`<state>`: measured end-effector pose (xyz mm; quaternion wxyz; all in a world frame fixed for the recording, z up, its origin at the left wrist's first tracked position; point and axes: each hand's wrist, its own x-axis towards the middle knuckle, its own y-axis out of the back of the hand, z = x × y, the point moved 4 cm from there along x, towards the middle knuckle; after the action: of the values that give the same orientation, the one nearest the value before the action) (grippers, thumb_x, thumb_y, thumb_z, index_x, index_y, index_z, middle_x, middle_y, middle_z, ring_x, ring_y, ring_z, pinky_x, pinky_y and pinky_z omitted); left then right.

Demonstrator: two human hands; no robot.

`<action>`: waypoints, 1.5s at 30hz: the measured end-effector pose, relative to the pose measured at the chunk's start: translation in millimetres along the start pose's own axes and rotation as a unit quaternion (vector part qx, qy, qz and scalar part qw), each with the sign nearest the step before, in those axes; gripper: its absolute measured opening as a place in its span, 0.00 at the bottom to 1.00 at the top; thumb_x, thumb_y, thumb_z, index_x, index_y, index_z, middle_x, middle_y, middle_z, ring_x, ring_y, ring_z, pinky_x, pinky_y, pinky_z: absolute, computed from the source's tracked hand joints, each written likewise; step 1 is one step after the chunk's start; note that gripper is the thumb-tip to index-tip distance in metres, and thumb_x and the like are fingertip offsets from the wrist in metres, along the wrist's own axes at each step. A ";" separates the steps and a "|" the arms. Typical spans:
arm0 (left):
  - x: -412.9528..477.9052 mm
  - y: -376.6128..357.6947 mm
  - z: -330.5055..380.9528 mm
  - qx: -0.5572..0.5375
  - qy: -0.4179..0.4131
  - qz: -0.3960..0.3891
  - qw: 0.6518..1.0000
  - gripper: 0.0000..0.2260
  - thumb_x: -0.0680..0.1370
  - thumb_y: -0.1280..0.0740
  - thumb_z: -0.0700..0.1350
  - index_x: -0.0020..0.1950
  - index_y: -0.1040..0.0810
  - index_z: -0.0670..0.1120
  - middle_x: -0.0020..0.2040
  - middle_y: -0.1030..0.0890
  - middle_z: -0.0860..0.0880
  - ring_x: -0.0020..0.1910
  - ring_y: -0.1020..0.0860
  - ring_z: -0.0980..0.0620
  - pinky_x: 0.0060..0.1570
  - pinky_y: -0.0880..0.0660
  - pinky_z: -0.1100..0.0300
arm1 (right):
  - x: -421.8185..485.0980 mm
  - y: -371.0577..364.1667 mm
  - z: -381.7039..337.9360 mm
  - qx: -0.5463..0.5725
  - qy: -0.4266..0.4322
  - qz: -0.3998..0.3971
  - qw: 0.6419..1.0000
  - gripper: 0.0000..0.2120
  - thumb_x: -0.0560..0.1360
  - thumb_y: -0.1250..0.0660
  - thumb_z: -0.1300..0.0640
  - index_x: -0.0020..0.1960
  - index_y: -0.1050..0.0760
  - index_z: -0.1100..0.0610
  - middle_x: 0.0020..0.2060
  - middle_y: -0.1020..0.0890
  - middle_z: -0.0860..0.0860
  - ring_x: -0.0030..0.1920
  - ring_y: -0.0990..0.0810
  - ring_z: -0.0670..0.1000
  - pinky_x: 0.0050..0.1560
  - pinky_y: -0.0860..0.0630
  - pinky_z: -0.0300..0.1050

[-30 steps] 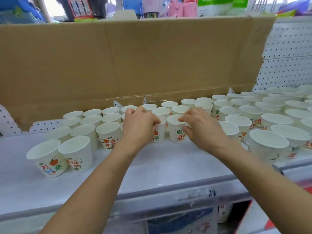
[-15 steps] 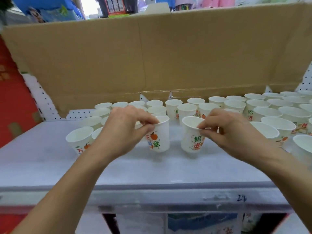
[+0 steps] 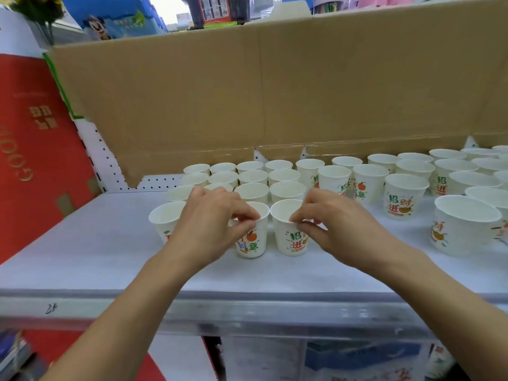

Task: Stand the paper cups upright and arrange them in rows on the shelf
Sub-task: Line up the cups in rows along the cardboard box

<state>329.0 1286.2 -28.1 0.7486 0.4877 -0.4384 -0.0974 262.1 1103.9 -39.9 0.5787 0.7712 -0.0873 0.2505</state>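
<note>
Our left hand (image 3: 211,226) pinches the rim of the white orange-printed paper cup (image 3: 253,240), our right hand (image 3: 338,226) the white green-lettered paper cup (image 3: 287,237), both upright on the pale shelf (image 3: 96,243). A hard pinch may crease rims; a shove could topple the cups behind (image 3: 287,189).

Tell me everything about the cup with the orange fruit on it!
The white paper cup with the orange fruit picture stands upright on the pale grey shelf, mouth up. Green and blue characters are printed under the fruit. The left hand pinches its near rim. A second white printed paper cup stands close on its right.
</note>
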 end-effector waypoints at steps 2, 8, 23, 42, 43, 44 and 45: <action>2.2 -1.8 -0.5 0.001 -0.004 0.000 1.000 0.03 0.73 0.28 0.51 0.45 0.16 0.58 0.39 0.19 0.59 0.41 0.28 0.57 0.50 0.37 0.54 | 2.2 -2.2 -2.2 -0.009 0.000 0.001 1.000 0.10 0.78 0.35 0.55 0.57 0.19 0.50 0.48 0.23 0.48 0.48 0.26 0.49 0.44 0.25 0.47; 5.5 -8.2 -3.6 0.000 0.003 0.005 1.000 0.02 0.73 0.28 0.50 0.44 0.16 0.58 0.35 0.24 0.61 0.40 0.28 0.57 0.49 0.36 0.54 | 4.7 -6.5 -5.9 -0.055 0.024 0.031 0.998 0.07 0.77 0.34 0.57 0.51 0.18 0.55 0.43 0.23 0.51 0.45 0.24 0.55 0.36 0.24 0.52; 51.6 10.8 -16.2 -0.153 -0.051 -0.106 0.981 0.11 0.78 0.37 0.56 0.58 0.21 0.59 0.53 0.23 0.66 0.55 0.27 0.67 0.55 0.31 0.66 | 4.7 41.7 44.1 -0.044 -0.092 0.046 0.994 0.13 0.73 0.39 0.41 0.52 0.20 0.43 0.45 0.23 0.39 0.42 0.25 0.41 0.44 0.23 0.49; 150.6 -90.5 5.9 -0.017 -0.061 -0.331 0.941 0.13 0.80 0.42 0.58 0.62 0.23 0.60 0.67 0.29 0.67 0.70 0.40 0.68 0.74 0.58 0.55 | 88.0 27.0 153.3 -0.170 0.045 -0.216 0.961 0.18 0.77 0.35 0.52 0.65 0.31 0.43 0.57 0.23 0.42 0.55 0.25 0.47 0.45 0.32 0.41; 151.0 -86.8 5.3 -0.018 -0.061 -0.327 0.943 0.13 0.80 0.42 0.58 0.62 0.23 0.61 0.67 0.29 0.67 0.69 0.39 0.67 0.74 0.56 0.56 | 88.6 25.8 154.9 -0.164 0.049 -0.212 0.962 0.18 0.77 0.36 0.53 0.65 0.31 0.43 0.55 0.23 0.42 0.54 0.25 0.47 0.45 0.32 0.42; 152.4 -81.6 5.0 -0.026 -0.051 -0.323 0.945 0.13 0.80 0.41 0.58 0.62 0.23 0.62 0.66 0.29 0.67 0.69 0.38 0.66 0.73 0.51 0.59 | 89.3 25.2 155.9 -0.153 0.051 -0.209 0.965 0.17 0.77 0.36 0.55 0.65 0.31 0.43 0.53 0.22 0.42 0.52 0.25 0.47 0.45 0.31 0.42; 155.0 -76.5 3.0 -0.040 -0.037 -0.317 0.947 0.13 0.80 0.41 0.58 0.63 0.24 0.62 0.66 0.29 0.68 0.68 0.36 0.66 0.71 0.46 0.61 | 90.4 24.7 156.7 -0.141 0.050 -0.207 0.967 0.17 0.77 0.37 0.56 0.64 0.30 0.44 0.52 0.22 0.42 0.50 0.25 0.47 0.45 0.29 0.43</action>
<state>440.8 1156.7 -3.0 0.6812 0.5669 -0.2844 -0.3657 374.0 963.5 -6.9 0.7246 0.6695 0.0687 0.1483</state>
